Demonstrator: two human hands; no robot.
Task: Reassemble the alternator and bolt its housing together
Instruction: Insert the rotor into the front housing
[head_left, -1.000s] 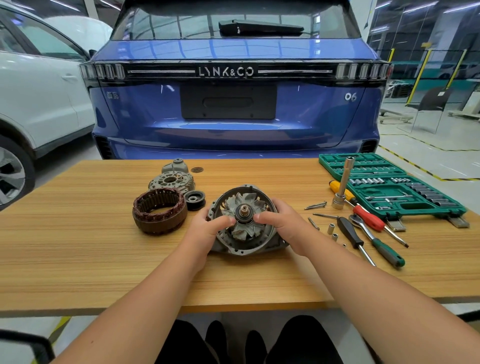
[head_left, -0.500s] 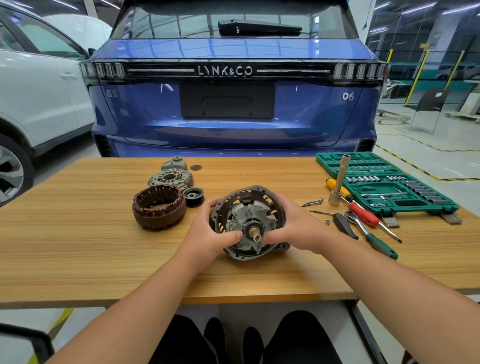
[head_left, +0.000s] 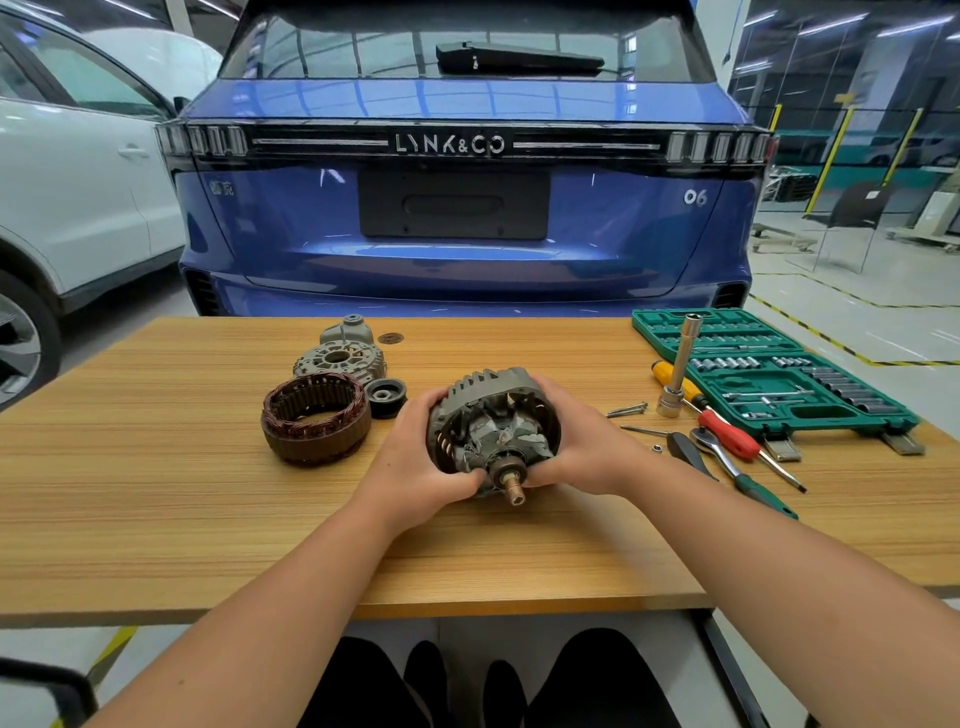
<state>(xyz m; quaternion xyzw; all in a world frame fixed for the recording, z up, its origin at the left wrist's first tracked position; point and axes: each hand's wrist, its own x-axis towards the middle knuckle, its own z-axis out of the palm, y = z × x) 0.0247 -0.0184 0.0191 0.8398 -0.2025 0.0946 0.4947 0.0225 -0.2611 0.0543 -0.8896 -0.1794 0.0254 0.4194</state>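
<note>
My left hand (head_left: 415, 457) and right hand (head_left: 587, 447) were bare, no gloves, rings or watch on them, my forearms uncovered with no sleeve showing, and I wore dark trousers (head_left: 597, 680) and black shoes (head_left: 426, 670).

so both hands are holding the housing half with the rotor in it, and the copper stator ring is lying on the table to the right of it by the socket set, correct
Not quite. In the head view both hands, left hand and right hand, do hold the housing half with the rotor, but the copper stator ring lies on the table to its left, far from the socket set, which is on the right.
</note>
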